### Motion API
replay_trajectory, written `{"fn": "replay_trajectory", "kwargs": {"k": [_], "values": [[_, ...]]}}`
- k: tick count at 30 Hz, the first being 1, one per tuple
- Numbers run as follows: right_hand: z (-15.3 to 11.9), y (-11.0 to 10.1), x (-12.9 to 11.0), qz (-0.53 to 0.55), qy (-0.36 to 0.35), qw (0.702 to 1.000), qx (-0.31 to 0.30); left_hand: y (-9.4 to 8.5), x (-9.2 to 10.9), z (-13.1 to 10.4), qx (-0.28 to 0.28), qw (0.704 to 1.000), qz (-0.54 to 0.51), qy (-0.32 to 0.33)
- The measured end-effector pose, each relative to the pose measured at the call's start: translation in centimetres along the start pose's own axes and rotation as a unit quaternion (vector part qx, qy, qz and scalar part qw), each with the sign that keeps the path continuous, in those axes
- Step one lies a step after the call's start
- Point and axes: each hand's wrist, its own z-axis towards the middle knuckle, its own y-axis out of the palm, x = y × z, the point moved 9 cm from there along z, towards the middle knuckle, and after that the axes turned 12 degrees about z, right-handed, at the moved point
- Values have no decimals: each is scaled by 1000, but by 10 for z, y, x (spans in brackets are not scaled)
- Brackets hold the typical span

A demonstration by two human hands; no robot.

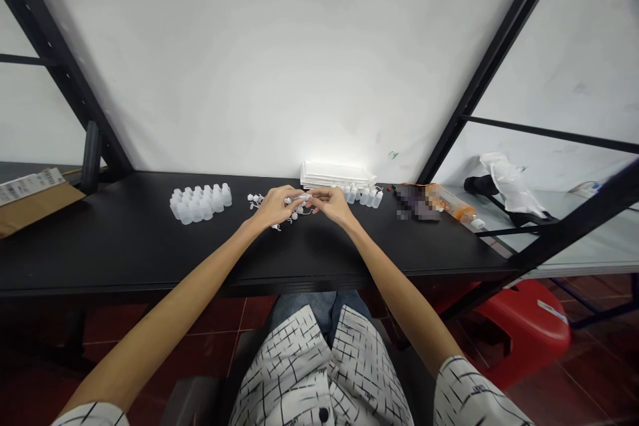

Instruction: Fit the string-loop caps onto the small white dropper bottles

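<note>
My left hand (pixel 276 205) and my right hand (pixel 331 204) meet over the middle of the black table. Both are closed on a small translucent plastic bottle (pixel 302 196), held tilted between the fingertips. Fingers cover much of it, so I cannot tell how its cap sits. Under and beside the hands lie loose white caps (pixel 255 200) with thin straps. To the left stands a block of several uncapped bottles (pixel 200 204). Just right of my right hand is a group of capped bottles (pixel 367 196).
A stack of white flat packs (pixel 334 175) lies against the wall. Farther right are a blurred dark object (pixel 418 203) and an orange-labelled bottle (pixel 455 205) on its side. A cardboard box (pixel 37 200) sits far left. Black frame posts (pixel 486 66) rise at both sides.
</note>
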Motion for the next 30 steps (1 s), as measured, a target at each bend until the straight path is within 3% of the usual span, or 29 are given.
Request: {"fn": "replay_trajectory", "kwargs": {"k": [6,15,22,26,30], "values": [[-2,0,-1,24,7,1000,8,-4,8,0,28,999,16,29],[-3,-5,5,127,57,989,56,-15,25,-5,123,980,113,104],[-5,-7,-1,159,58,984,57,-22,42,-10,146,965,165,145],[-4,-5,-9,147,35,988,41,-23,37,-7,134,977,141,93],[-2,-4,-14,121,10,992,31,-12,14,-2,67,996,63,-5]]}}
